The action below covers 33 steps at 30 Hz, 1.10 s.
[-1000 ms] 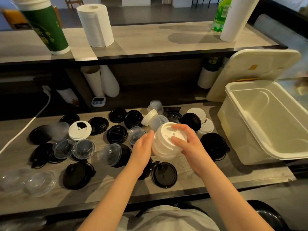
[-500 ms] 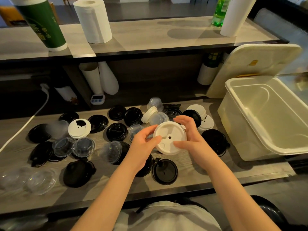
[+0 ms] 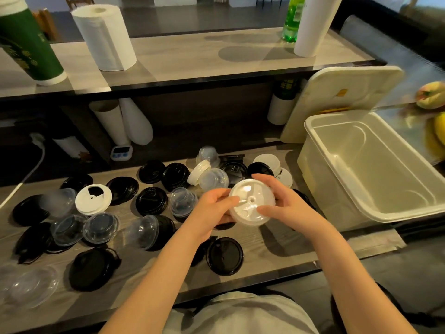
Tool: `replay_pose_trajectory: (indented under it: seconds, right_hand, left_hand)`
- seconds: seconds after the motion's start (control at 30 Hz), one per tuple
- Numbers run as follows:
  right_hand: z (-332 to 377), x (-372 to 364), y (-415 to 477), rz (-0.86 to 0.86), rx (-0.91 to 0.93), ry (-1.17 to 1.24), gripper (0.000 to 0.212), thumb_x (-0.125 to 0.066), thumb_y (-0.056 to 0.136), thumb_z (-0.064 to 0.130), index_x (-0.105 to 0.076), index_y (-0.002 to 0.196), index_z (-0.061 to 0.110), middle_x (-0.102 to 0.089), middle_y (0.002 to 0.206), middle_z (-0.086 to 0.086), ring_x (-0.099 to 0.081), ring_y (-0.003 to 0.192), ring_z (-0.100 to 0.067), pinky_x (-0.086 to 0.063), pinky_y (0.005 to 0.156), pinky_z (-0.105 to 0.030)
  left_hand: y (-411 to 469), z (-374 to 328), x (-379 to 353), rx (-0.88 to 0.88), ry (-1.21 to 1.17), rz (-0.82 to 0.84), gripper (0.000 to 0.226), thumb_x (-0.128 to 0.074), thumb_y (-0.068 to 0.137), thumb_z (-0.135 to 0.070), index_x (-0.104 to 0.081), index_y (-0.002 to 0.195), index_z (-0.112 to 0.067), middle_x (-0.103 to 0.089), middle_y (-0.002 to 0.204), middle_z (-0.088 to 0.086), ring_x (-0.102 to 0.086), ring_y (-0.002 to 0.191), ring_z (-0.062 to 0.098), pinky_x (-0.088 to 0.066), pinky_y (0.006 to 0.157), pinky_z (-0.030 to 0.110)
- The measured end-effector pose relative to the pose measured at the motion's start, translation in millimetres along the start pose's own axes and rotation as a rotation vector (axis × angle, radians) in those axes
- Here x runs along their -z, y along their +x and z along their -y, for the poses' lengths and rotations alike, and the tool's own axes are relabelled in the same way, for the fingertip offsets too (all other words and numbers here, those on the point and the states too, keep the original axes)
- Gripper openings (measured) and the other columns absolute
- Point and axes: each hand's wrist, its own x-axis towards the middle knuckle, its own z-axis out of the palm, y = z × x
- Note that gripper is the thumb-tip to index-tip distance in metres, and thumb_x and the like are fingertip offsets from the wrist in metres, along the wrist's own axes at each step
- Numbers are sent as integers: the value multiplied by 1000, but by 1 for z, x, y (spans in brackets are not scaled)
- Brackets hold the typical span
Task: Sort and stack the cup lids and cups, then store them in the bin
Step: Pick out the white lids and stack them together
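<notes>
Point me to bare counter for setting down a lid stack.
Free: the strip between the black lid at the front edge and the bin; also the front edge left of that lid. Crowded: everything left of and behind the hands, packed with lids and clear cups.

Holding white lid (image 3: pixel 251 205) between left hand (image 3: pixel 210 213) and right hand (image 3: pixel 286 208), above counter (image 3: pixel 277 242) littered with black lids (image 3: pixel 225 256); bin (image 3: pixel 366 165) standing open at right.

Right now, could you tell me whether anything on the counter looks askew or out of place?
One white lid leans on edge against a clear cup instead of lying flat. The bin holds nothing yet.
</notes>
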Motion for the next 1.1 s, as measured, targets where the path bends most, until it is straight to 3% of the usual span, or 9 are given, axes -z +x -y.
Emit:
replay_pose_trajectory:
  seconds: [0.1,0.3,0.53,0.67,0.77,0.83,0.93,1.03,1.1]
  right_hand:
    - [8,27,0,-33,10,-185,63,-66,85,18,-32,128,50,-45,128,10,-49,115,-14,-48,95,-31]
    - [22,93,-1,-288,91,-194,43,-62,89,13,-48,118,40,-53,108,24,-55,93,3,-46,71,-8]
    - [21,187,3,-257,-13,-381,104,-85,64,22,-19,144,29,-38,131,10,-41,118,-8,-37,92,-23]
    - [9,221,22,-417,76,-513,99,-87,61,20,-26,139,21,-38,124,7,-39,113,-8,-30,86,-14]
    - [-12,240,38,-438,38,-496,95,-85,61,18,-28,138,20,-42,126,-1,-42,116,-15,-36,90,-24]
    - [-28,253,50,-406,-60,-483,97,-84,63,21,-25,140,23,-43,132,-5,-44,118,-20,-40,88,-28]
    - [-59,265,72,-313,-231,-579,103,-84,64,27,-19,144,19,-36,142,-8,-42,126,-28,-41,90,-32]
    - [-87,263,93,-209,-339,-508,104,-84,64,27,-17,142,18,-42,136,-9,-47,119,-29,-44,87,-36]
    - [-99,257,102,-144,-364,-516,104,-84,64,29,-15,141,19,-41,136,-9,-46,120,-29,-45,91,-38]
  left_hand:
    - [21,-17,-21,-55,64,22,22,-56,92,-13,-61,113,-12,-68,106,9,-66,99,24,-57,83,38]
    - [62,-66,-68,-115,133,86,28,-60,90,-13,-61,117,-13,-68,107,7,-66,96,20,-57,77,30]
    - [119,-120,-153,-183,312,49,24,-62,86,-26,-66,103,-9,-69,102,13,-66,96,27,-55,86,47]
    - [151,-132,-190,-236,453,33,26,-58,86,-36,-58,76,-11,-51,69,4,-51,71,20,-48,71,38]
    - [164,-132,-201,-244,600,14,18,-51,93,-38,-60,98,-24,-58,94,0,-54,95,19,-39,75,26]
    - [166,-127,-197,-268,763,-33,41,-51,94,-37,-50,130,-16,-54,128,4,-50,118,21,-35,83,23]
    - [173,-109,-180,-315,934,-19,54,-55,92,-33,-39,140,-12,-44,142,6,-42,128,19,-31,93,20]
    - [179,-89,-168,-273,1035,79,71,-55,91,-40,-20,149,-20,-17,158,3,-16,144,20,-17,116,30]
    - [182,-84,-165,-266,1092,78,75,-51,91,-46,-12,151,-23,-7,159,-1,-5,146,20,-9,119,34]
